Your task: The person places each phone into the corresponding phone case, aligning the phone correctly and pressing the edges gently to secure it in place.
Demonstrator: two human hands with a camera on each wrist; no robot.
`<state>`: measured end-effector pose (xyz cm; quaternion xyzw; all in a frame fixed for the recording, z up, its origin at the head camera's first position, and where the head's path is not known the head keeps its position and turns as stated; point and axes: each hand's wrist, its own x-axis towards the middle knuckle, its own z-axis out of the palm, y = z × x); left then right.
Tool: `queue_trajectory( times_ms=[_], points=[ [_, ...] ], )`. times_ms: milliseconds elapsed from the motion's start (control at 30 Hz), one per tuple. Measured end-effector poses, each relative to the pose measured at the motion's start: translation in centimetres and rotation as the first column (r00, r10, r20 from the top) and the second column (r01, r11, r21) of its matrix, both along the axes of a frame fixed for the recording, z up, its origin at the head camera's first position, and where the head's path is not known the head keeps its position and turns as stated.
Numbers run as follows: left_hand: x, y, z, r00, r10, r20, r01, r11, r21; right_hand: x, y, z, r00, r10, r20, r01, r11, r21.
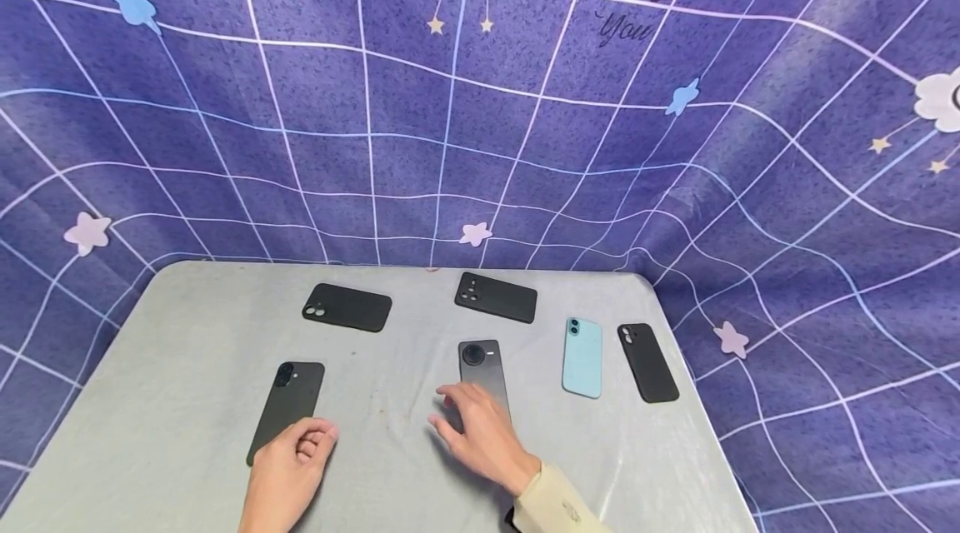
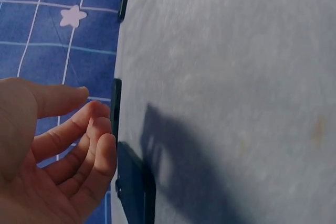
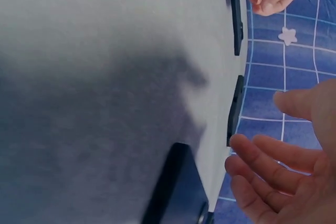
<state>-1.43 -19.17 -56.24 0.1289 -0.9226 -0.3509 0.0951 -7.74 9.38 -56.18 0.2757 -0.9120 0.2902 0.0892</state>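
In the head view my left hand (image 1: pixel 288 470) hangs loosely curled over the lower end of a dark phone (image 1: pixel 291 400); nothing is in its fingers. My right hand (image 1: pixel 483 437), fingers slightly bent and thumb apart, is above the lower part of a grey phone with a round camera (image 1: pixel 491 368), holding nothing. The left wrist view shows my left hand (image 2: pixel 68 156) empty beside the dark phone (image 2: pixel 134 182). In the right wrist view my right hand (image 3: pixel 283 156) is empty near a phone (image 3: pixel 178 192), its fingers parted.
Two black cases lie along the back of the table (image 1: pixel 187 366), one left (image 1: pixel 348 307) and one centre (image 1: pixel 497 297). On the right are a light blue phone or case (image 1: pixel 582 358) and a black case (image 1: pixel 649 362). A patterned purple curtain (image 1: pixel 405 141) hangs behind.
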Motion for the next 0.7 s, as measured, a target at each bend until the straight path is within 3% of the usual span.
queue_trajectory(
  times_ms=[367,600,700],
  points=[
    [-0.8,-2.6,0.7,0.998,0.029,0.062,-0.028,0.999,-0.016,-3.2,-2.0,0.8,0.999,0.045,0.018,-0.046,0.998,0.053],
    [-0.8,-3.7,0.5,0.999,0.05,-0.006,-0.05,0.997,-0.057,-4.8,-3.4,0.6,0.997,0.077,0.011,-0.077,0.992,0.099],
    [-0.8,-4.3,0.5,0.998,0.066,0.0,-0.066,0.996,-0.055,-5.6,-4.0,0.8,0.997,0.077,0.022,-0.079,0.99,0.113]
  ],
)
